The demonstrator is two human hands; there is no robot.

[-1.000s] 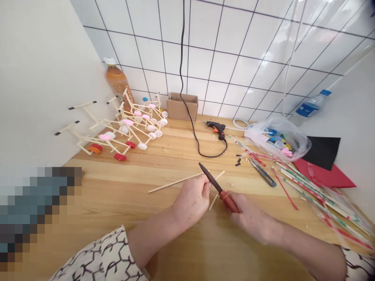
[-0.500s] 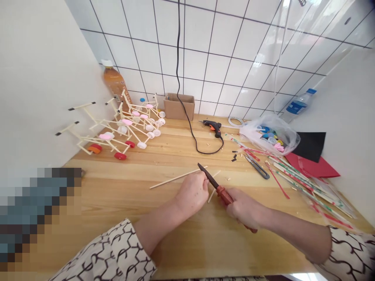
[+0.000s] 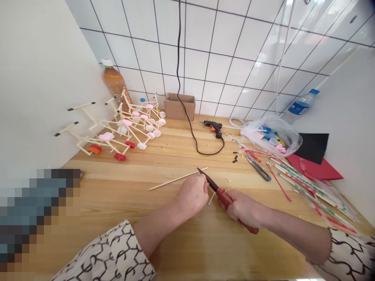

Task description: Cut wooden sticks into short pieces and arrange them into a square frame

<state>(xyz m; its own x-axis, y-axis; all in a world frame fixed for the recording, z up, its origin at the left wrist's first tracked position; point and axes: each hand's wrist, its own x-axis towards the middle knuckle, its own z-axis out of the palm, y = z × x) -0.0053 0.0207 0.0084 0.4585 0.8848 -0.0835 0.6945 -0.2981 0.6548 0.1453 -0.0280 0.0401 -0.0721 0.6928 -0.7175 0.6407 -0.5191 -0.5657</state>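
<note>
My right hand (image 3: 241,207) is wrapped around the reddish-brown handle of a knife (image 3: 212,182). Its dark blade points up and left, close against the fingertips of my left hand (image 3: 195,195). Those left fingers are pinched together on a thin wooden stick, mostly hidden by hand and blade. A short pale stick piece (image 3: 211,199) shows just below the blade. Behind my left hand, a longer wooden stick (image 3: 170,182) lies slantwise on the table (image 3: 123,207).
Several stick frames with bottle-cap wheels (image 3: 125,125) stand at left, near a drink bottle (image 3: 114,80). A cardboard box (image 3: 180,107) and glue gun (image 3: 213,127) are at the back. Snips (image 3: 259,168), wrapped sticks (image 3: 310,183) and a bag of caps (image 3: 271,136) lie right.
The knife blade has shifted slightly down toward me beside my left fingertips. A stick end that stuck out beyond the blade no longer shows.
</note>
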